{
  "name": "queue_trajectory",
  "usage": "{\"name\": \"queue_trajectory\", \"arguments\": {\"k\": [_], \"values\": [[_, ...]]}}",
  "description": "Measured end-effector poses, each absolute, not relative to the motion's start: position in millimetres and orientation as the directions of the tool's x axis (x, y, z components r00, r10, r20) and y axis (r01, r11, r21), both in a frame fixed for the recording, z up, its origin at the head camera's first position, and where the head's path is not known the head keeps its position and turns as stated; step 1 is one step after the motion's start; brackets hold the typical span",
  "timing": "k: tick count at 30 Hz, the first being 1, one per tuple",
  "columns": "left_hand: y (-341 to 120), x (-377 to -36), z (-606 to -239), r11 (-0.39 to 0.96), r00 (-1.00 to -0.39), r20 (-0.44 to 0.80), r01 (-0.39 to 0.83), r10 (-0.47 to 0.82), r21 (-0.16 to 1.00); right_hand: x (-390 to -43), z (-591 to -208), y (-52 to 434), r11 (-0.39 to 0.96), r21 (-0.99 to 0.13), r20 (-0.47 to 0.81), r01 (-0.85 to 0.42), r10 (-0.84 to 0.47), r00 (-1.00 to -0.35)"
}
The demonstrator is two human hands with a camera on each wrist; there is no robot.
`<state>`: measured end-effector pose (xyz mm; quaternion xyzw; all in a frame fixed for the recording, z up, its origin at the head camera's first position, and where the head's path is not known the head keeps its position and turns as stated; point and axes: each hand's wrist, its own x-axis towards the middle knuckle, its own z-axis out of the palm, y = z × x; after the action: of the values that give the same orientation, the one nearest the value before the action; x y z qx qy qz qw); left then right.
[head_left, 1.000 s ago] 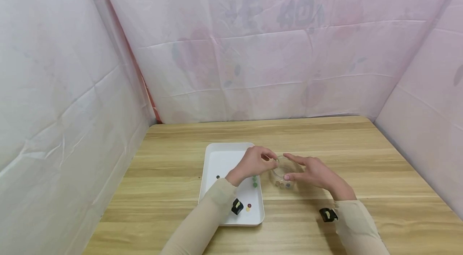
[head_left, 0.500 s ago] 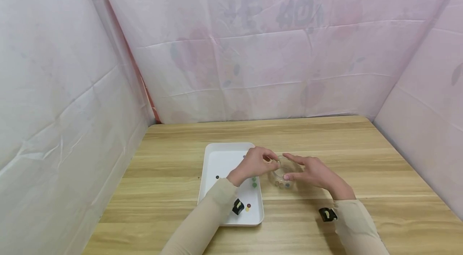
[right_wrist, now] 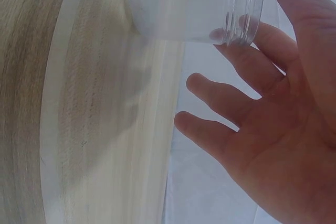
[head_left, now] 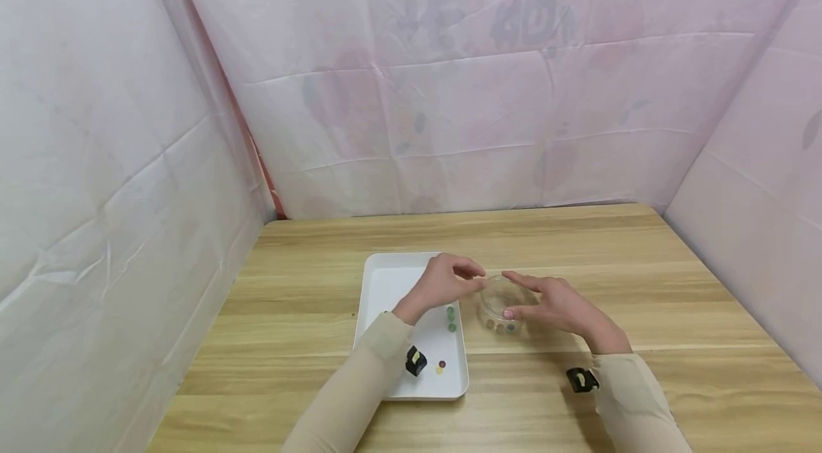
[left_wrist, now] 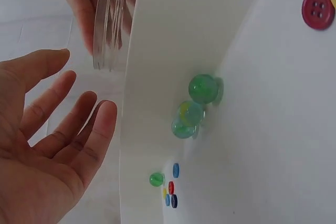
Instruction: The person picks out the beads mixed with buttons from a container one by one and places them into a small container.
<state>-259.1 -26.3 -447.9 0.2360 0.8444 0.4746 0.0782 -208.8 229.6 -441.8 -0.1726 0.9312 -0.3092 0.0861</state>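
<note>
A clear round jar (head_left: 497,299) stands on the wooden table just right of a white tray (head_left: 392,282). My right hand (head_left: 523,296) holds the jar between thumb and forefinger; the jar (right_wrist: 194,3) also fills the top of the right wrist view. Several small coloured pieces (head_left: 501,327) lie in its bottom. My left hand (head_left: 472,278) hovers over the tray's right edge, beside the jar, with relaxed fingers (left_wrist: 79,129) and nothing in it. Green glass marbles (left_wrist: 190,109) and a red button (left_wrist: 318,9) lie in the tray.
More small buttons (head_left: 440,366) sit near the tray's front right corner. Pink sheeting walls (head_left: 449,118) close in the table on the left, back and right. Bare wooden tabletop (head_left: 642,282) stretches right of the jar and behind it.
My left hand has drawn back a little leftward from the jar's rim and its fingers have spread open. The right hand and the jar have stayed put.
</note>
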Motion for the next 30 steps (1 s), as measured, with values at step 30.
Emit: {"name": "queue_trajectory", "arguments": {"k": [30], "values": [[-48.2, -268.0, -453.0, 0.415, -0.917, 0.097, 0.268, 0.387, 0.869, -209.5, -441.9, 232.9, 0.749, -0.602, -0.036, -0.277, -0.372, -0.927]]}}
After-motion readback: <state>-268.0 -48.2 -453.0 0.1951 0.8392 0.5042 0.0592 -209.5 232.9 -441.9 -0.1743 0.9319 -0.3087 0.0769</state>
